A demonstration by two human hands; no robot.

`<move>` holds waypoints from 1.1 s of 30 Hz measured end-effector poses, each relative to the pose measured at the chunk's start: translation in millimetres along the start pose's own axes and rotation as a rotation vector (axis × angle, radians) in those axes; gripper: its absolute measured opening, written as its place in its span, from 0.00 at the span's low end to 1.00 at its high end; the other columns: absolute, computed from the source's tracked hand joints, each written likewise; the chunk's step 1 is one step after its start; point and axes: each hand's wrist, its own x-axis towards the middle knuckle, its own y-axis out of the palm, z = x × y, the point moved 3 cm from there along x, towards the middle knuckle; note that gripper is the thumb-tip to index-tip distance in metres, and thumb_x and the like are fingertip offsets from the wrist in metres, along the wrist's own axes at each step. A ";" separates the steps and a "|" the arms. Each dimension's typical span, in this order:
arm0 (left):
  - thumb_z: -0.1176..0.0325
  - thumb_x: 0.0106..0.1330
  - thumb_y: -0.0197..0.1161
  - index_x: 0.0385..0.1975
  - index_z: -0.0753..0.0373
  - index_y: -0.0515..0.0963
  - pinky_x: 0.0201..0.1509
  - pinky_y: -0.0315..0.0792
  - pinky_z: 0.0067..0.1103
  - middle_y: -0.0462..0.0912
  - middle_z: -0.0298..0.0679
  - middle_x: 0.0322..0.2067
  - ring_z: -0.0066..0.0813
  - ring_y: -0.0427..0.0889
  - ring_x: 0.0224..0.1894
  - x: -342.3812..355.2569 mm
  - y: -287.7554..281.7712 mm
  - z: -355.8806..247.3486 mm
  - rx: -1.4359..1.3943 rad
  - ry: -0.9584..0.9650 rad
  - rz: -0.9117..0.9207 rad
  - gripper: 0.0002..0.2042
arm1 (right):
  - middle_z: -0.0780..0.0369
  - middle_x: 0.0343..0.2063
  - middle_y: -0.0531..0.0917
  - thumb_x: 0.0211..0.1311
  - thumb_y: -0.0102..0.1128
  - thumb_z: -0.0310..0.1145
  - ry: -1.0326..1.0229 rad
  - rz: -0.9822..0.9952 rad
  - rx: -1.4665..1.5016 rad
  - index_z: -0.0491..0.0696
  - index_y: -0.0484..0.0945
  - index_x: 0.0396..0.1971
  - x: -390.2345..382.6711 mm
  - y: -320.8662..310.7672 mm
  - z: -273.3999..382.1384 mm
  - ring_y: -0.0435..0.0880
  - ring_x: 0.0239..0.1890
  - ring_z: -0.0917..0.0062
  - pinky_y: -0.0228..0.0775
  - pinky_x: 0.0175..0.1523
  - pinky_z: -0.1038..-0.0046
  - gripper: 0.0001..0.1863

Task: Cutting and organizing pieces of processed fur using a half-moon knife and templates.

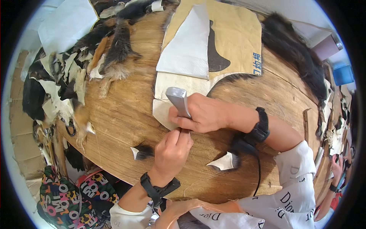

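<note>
My right hand [206,112] is wrapped round a flat silver-handled tool [178,101]; its lower end is hidden by my fingers. Just below it, my left hand [171,150] is closed at the lower tip of a pale piece of pelt [162,112], and the grip itself is mostly covered. This piece lies skin side up on the wooden table [126,126]. Touching its far edge are more pale hide [177,84], a white sheet [185,45] and a tan paper pattern [238,40]. A dark, curved shape [217,53] shows beside the white sheet.
Two small fur scraps, one at the left [142,151] and one at the right [225,161], lie near me. Dark fur scraps [57,87] pile up at the left edge. A long black pelt [295,49] lies far right. Another person's hand [337,168] shows at the right rim.
</note>
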 end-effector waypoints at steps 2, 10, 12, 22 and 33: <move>0.80 0.45 0.62 0.27 0.65 0.77 0.23 0.71 0.25 0.73 0.38 0.22 0.35 0.76 0.21 -0.7 -1.2 5.4 -0.121 -0.110 -0.057 0.08 | 0.52 0.17 0.75 0.54 0.48 0.34 -0.044 -0.019 0.091 0.44 0.72 0.26 -5.3 2.3 -3.6 0.74 0.23 0.55 0.66 0.30 0.61 0.09; 0.79 0.49 0.60 0.28 0.66 0.73 0.22 0.69 0.23 0.72 0.39 0.22 0.33 0.75 0.19 -3.6 -1.8 18.4 -0.382 -0.294 -0.081 0.06 | 0.51 0.19 0.74 0.52 0.48 0.31 -0.029 0.059 -0.104 0.43 0.72 0.25 9.2 2.0 2.8 0.75 0.26 0.56 0.67 0.33 0.61 0.07; 0.79 0.50 0.60 0.29 0.67 0.73 0.22 0.69 0.21 0.73 0.40 0.22 0.31 0.75 0.18 -6.0 2.4 23.5 -0.503 -0.385 -0.086 0.06 | 0.51 0.20 0.74 0.52 0.48 0.31 -0.021 0.058 -0.126 0.43 0.72 0.25 14.3 7.0 -1.7 0.75 0.26 0.56 0.67 0.33 0.61 0.07; 0.75 0.63 0.53 0.31 0.67 0.71 0.25 0.67 0.13 0.74 0.32 0.20 0.15 0.73 0.22 -19.3 -2.2 33.2 -1.167 -0.770 -0.061 0.02 | 0.53 0.15 0.75 0.54 0.50 0.34 -0.071 -0.059 -0.168 0.44 0.76 0.27 32.5 14.3 -1.5 0.75 0.19 0.57 0.67 0.27 0.62 0.10; 0.78 0.62 0.52 0.39 0.67 0.71 0.30 0.63 0.14 0.73 0.37 0.34 0.16 0.67 0.27 -38.8 -49.2 70.9 -1.539 -0.720 -0.409 0.07 | 0.48 0.10 0.73 0.56 0.54 0.49 0.082 -0.156 -0.413 0.38 0.73 0.09 53.5 18.5 -4.0 0.75 0.17 0.53 0.69 0.24 0.61 0.29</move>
